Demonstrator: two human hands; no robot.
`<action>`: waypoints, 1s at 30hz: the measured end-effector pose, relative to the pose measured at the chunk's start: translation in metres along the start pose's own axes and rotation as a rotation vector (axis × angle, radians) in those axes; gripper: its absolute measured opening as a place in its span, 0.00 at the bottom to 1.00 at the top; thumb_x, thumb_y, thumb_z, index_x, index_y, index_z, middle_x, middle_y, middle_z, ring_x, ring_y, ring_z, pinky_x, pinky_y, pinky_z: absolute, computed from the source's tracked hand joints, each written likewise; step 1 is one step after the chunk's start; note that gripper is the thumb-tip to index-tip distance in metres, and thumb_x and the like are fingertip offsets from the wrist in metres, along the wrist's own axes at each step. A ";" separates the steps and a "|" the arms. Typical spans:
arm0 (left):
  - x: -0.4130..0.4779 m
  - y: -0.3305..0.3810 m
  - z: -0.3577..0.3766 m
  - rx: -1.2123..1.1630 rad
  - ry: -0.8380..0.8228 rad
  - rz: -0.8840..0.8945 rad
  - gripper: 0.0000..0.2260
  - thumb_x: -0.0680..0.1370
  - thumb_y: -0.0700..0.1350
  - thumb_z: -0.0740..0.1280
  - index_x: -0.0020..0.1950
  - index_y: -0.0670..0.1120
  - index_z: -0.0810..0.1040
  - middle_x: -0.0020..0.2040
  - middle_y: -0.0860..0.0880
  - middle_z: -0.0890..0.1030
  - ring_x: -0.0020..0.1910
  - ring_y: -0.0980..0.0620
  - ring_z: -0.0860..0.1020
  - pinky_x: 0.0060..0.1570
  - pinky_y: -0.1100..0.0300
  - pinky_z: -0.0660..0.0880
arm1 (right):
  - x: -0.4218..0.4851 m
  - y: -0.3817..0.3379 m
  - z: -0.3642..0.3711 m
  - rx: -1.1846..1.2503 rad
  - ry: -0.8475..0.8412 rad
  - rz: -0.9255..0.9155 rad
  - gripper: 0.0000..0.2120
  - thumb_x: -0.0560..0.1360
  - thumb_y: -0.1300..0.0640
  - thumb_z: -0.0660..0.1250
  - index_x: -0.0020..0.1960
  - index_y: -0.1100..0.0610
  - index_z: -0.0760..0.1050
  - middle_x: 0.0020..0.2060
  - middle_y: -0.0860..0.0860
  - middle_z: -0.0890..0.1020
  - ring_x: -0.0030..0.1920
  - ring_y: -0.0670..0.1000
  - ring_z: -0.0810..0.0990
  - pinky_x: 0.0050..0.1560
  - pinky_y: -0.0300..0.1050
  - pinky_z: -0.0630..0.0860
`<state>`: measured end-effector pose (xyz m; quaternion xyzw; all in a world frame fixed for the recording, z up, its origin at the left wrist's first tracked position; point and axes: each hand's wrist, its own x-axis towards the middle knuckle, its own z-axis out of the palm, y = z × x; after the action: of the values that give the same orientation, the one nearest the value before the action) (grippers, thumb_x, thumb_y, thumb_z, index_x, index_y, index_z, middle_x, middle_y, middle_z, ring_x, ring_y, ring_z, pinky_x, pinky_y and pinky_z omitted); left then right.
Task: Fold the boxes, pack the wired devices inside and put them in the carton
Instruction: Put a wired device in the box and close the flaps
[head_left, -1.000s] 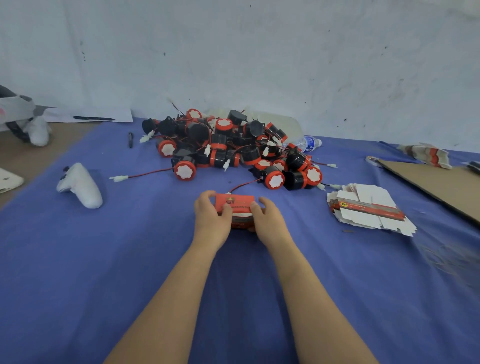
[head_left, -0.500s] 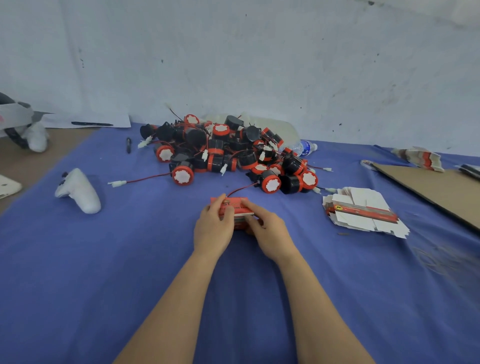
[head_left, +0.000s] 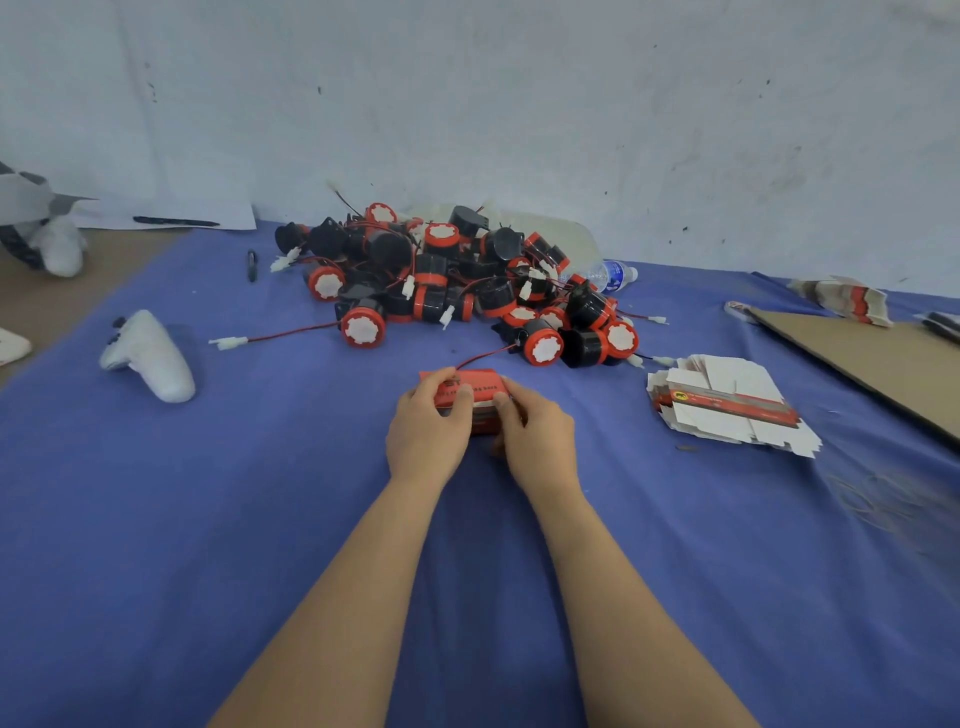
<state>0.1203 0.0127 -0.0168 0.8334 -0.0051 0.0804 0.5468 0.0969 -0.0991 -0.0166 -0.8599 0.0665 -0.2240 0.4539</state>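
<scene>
Both hands are at the middle of the desk (head_left: 218, 519), which is covered in blue cloth, and both grip one red box (head_left: 470, 391).

The left hand (head_left: 428, 434) has its thumb and fingers curled over the box's left end and top face. The right hand (head_left: 537, 441) holds the right end, fingers curled round the near side. I cannot tell whether the box rests on the cloth or sits just above it.

A red wire (head_left: 483, 356) runs from the box's far edge toward the pile of wired devices (head_left: 457, 291). I cannot tell where the wire ends. The pile lies just beyond the box, near the wall.

A stack of flat boxes (head_left: 727, 405) lies to the right of the hands, near but apart. A brown cardboard sheet (head_left: 883, 364) lies further right, at the frame edge.

A white controller (head_left: 150, 356) lies well apart to the left. A water bottle (head_left: 610, 275) lies on its side behind the pile.
</scene>
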 end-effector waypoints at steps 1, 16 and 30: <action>0.000 0.000 0.000 -0.007 0.000 0.002 0.16 0.81 0.53 0.60 0.68 0.57 0.70 0.68 0.50 0.72 0.62 0.49 0.73 0.57 0.54 0.72 | -0.001 -0.001 0.001 -0.030 0.003 -0.016 0.15 0.82 0.56 0.58 0.65 0.54 0.76 0.37 0.48 0.80 0.28 0.43 0.75 0.32 0.24 0.70; -0.001 0.005 0.001 -0.077 -0.043 -0.105 0.31 0.79 0.48 0.63 0.79 0.50 0.51 0.73 0.47 0.67 0.69 0.46 0.69 0.63 0.51 0.69 | -0.010 -0.016 0.002 -0.165 -0.075 0.139 0.18 0.83 0.51 0.51 0.39 0.55 0.70 0.34 0.47 0.73 0.35 0.48 0.71 0.31 0.39 0.60; -0.028 0.065 0.012 -0.707 -0.130 0.098 0.20 0.82 0.45 0.60 0.74 0.54 0.63 0.65 0.49 0.75 0.59 0.54 0.77 0.48 0.65 0.79 | -0.007 -0.031 -0.056 0.775 0.069 0.225 0.12 0.82 0.53 0.59 0.64 0.48 0.73 0.49 0.50 0.83 0.47 0.48 0.83 0.46 0.40 0.79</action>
<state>0.0874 -0.0264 0.0338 0.5950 -0.1074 0.0468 0.7951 0.0630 -0.1208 0.0332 -0.6043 0.0859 -0.2104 0.7636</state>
